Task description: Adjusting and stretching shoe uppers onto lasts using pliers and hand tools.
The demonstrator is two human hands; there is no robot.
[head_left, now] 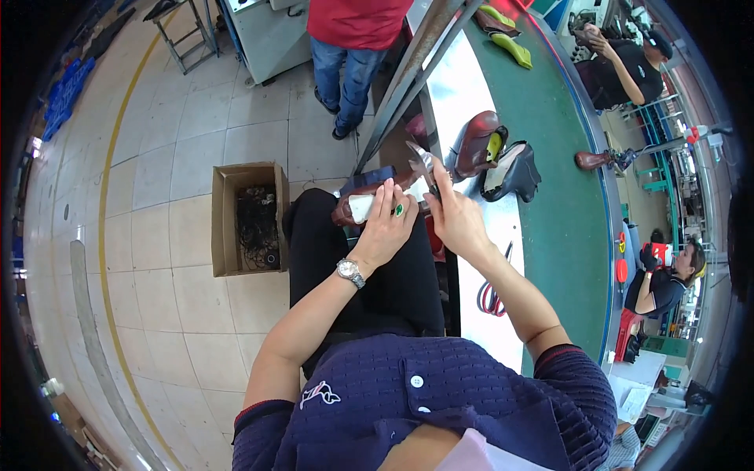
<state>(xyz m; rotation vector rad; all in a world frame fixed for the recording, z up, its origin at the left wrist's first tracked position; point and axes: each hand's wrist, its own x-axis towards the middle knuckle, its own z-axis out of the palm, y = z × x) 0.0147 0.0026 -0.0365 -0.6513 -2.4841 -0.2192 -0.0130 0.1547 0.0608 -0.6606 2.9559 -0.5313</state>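
Observation:
Across my thighs lies a reddish-brown shoe (343, 213), its toe to the left, with a white patch (360, 208) showing beside my fingertips. My left hand (386, 224) lies over the shoe and holds it, fingers close together and bent; part of the shoe is hidden under it. Just to the right, my right hand (459, 221) is closed round a metal hand tool (422, 161) with a pointed, curved head. That head is above the shoe's right end; its exact kind is hard to make out. Contact between tool and shoe cannot be told.
A brown shoe (477, 145) and a black shoe (512, 174) stand on the metal ledge by a green conveyor belt (554, 259). Red-and-black-handled scissors (492, 297) lie nearer. A cardboard box (225, 265) with dark scraps is left. A slanted metal post (400, 90) rises ahead; people stand around.

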